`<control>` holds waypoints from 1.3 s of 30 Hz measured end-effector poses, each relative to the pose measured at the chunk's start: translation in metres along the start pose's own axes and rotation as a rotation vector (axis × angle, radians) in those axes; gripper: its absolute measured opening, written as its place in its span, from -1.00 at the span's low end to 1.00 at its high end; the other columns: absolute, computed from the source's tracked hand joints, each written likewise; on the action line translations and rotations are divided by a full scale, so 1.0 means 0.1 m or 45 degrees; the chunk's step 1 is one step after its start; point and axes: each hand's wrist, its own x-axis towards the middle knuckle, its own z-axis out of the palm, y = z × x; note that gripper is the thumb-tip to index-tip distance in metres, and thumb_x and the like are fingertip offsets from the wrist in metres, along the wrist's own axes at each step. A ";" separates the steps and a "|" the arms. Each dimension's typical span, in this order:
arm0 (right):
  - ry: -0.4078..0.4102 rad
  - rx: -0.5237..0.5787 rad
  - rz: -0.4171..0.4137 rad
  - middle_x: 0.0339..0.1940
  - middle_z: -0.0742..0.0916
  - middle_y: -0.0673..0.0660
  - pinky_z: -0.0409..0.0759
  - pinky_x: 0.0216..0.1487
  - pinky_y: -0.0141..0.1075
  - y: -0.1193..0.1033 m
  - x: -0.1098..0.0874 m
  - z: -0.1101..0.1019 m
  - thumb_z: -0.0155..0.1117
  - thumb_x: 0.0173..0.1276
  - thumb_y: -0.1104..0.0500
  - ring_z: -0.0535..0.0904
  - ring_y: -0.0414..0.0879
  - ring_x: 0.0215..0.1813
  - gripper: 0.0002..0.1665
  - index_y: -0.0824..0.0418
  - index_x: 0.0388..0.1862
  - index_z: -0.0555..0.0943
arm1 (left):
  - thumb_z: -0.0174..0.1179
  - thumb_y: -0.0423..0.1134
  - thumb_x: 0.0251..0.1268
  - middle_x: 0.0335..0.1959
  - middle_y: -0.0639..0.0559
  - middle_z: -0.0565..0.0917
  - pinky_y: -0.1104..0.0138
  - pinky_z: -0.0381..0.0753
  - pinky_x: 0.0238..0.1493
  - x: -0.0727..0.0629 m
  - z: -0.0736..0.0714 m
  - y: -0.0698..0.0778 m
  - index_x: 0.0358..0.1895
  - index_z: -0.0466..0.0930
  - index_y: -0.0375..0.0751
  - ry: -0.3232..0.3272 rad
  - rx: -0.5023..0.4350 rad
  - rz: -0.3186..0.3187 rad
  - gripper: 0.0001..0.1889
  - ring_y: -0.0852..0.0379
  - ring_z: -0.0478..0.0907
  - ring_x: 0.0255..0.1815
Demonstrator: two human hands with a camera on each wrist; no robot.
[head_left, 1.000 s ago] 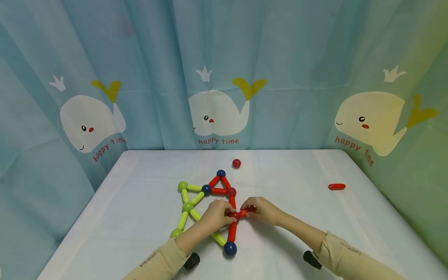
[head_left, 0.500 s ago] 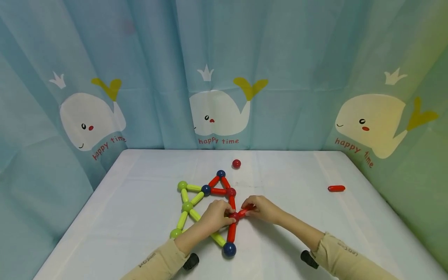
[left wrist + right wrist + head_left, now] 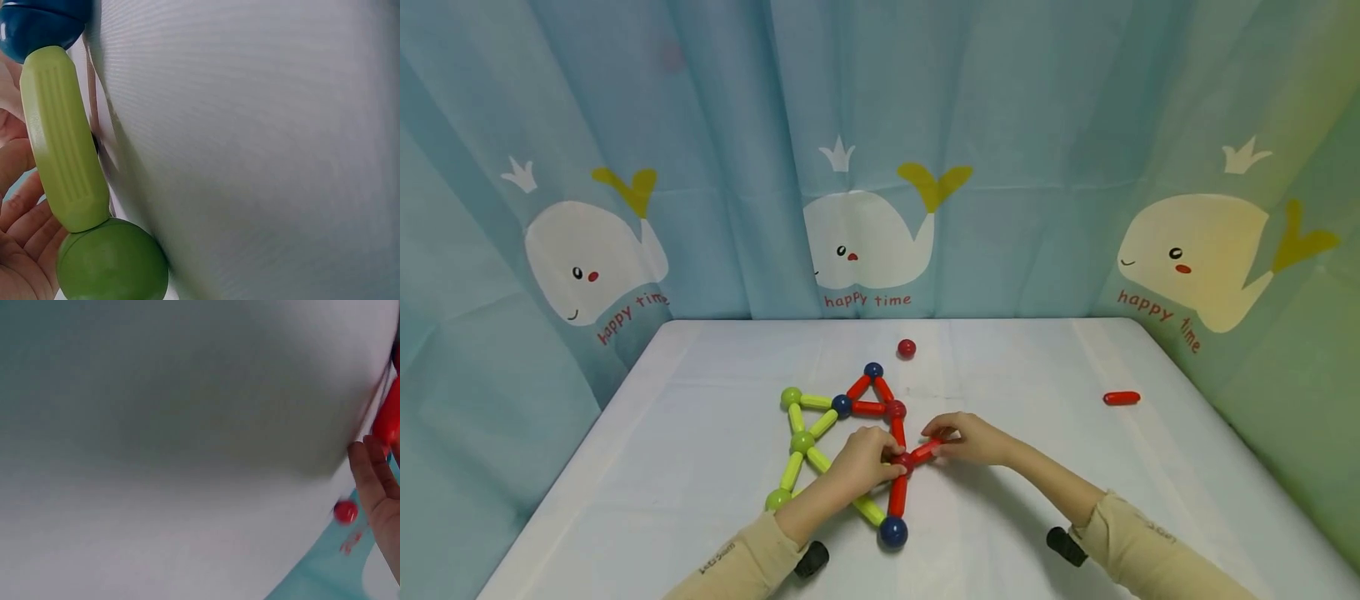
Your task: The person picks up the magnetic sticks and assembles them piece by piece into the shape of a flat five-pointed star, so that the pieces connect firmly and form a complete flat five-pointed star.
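Observation:
A flat figure of magnetic rods and balls lies on the table. My left hand (image 3: 857, 461) pinches a red ball (image 3: 906, 461) on its right side, with thumb and finger about the ball. From that ball a red magnetic rod (image 3: 923, 452) slants out to the right, its outer end between the thumb and fingers of my right hand (image 3: 972, 439). In the right wrist view the fingers (image 3: 373, 472) are at that red end. The left wrist view shows a green rod (image 3: 65, 137) between a blue ball (image 3: 44, 28) and a green ball (image 3: 115, 262), close before my left palm.
Behind the figure lies a loose red ball (image 3: 907, 349). A loose red rod (image 3: 1122, 398) rests at the right of the white table (image 3: 1037, 367). A curtain with whales (image 3: 1030, 167) hangs behind. Black wrist devices (image 3: 812, 559) sit under both forearms.
The red rod's outer end has swung away from me, so it slants more. My right hand has shifted slightly back and right with it, the index finger higher. My left hand stays at the ball.

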 end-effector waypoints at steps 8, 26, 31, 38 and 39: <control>0.195 -0.129 0.057 -0.24 0.71 0.23 0.60 -0.21 -0.33 0.30 -0.30 -0.38 0.21 0.30 0.31 0.60 -0.07 -0.23 -0.79 0.40 -0.12 0.60 | 0.37 -0.30 0.05 -0.37 0.01 0.72 0.47 0.55 -0.30 -0.02 0.00 -0.02 -0.22 0.71 -0.28 0.031 0.028 0.010 -0.79 0.25 0.54 -0.39; 0.755 -0.551 0.297 -0.18 0.60 0.55 0.48 -0.17 0.20 1.10 -1.12 -1.10 0.27 0.07 0.49 0.50 0.46 -0.12 -0.73 0.52 -0.19 0.57 | 0.37 -0.29 0.06 -0.34 0.02 0.72 0.47 0.53 -0.30 -0.03 -0.01 0.01 -0.19 0.71 -0.26 0.033 0.020 -0.019 -0.77 0.24 0.49 -0.38; 0.731 -0.546 0.366 -0.15 0.58 0.59 0.38 -0.03 0.26 1.27 -1.25 -1.14 0.30 0.08 0.44 0.44 0.53 -0.04 -0.71 0.53 -0.19 0.56 | 0.37 -0.30 0.06 -0.35 0.01 0.72 0.47 0.53 -0.30 -0.03 0.00 0.03 -0.20 0.71 -0.28 0.028 0.016 -0.004 -0.78 0.24 0.50 -0.38; 0.580 -0.550 0.478 -0.04 0.46 0.68 0.35 0.01 0.30 1.40 -1.36 -1.19 0.32 0.03 0.43 0.37 0.59 0.01 -0.57 0.61 -0.10 0.47 | 0.37 -0.30 0.05 -0.35 0.02 0.71 0.42 0.57 -0.24 -0.03 0.01 0.03 -0.20 0.71 -0.27 0.021 0.012 -0.029 -0.78 0.21 0.52 -0.36; 0.551 -0.555 0.492 -0.02 0.44 0.70 0.34 0.02 0.31 1.41 -1.37 -1.20 0.33 0.02 0.43 0.36 0.60 0.01 -0.53 0.63 -0.09 0.45 | 0.37 -0.30 0.05 -0.36 0.02 0.71 0.42 0.57 -0.24 -0.03 0.01 0.04 -0.20 0.71 -0.27 0.020 0.010 -0.031 -0.78 0.21 0.52 -0.35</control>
